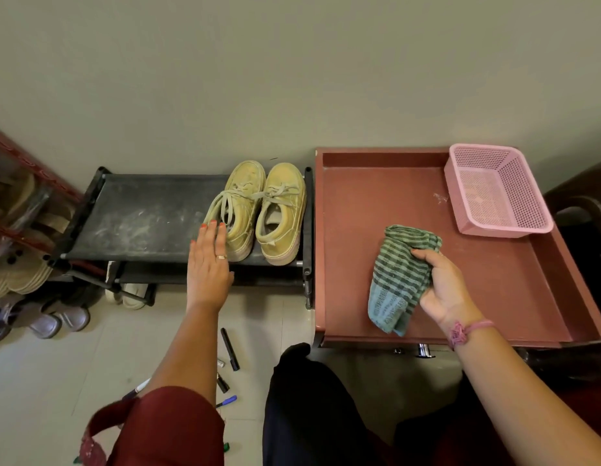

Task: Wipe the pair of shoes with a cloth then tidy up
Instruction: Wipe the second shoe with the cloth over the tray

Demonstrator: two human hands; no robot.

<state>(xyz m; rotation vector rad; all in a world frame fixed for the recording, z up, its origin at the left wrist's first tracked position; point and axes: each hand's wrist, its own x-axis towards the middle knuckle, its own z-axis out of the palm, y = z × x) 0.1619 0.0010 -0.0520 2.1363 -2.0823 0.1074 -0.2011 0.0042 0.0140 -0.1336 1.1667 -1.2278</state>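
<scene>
Green-and-grey striped terry, soft and limp, hangs bunched from the right hand (448,290), whose fingers are closed around the cloth (401,280) above the near middle of the reddish-brown tray table (359,203). The cloth looks light and floppy; gathered into a pad in the palm it should press evenly, while its loose tail could drag or snag on laces. On the floor near the person's knees lie several markers (230,348), scattered where a foot or a dropped shoe could roll them.

Farther out on the left, the left hand (209,264) is open and flat, fingers together, its fingertips (212,227) touching or just short of the near side of the left shoe (237,210); I cannot tell which. The pair of yellowish canvas shoes stands side by side, toes to the wall, at the right end of the black shoe rack (141,216), with the right shoe (281,213) close to the rack's right post. They look light, with stiff thick soles and soft uppers; the heel collar or the sole edge seems the surest hold, since the laces are loose.

The rack's dusty top is bare to the left of the shoes. The tray's raised rim would catch a sliding shoe, and the pink mesh basket (497,190) occupies its far right corner.
</scene>
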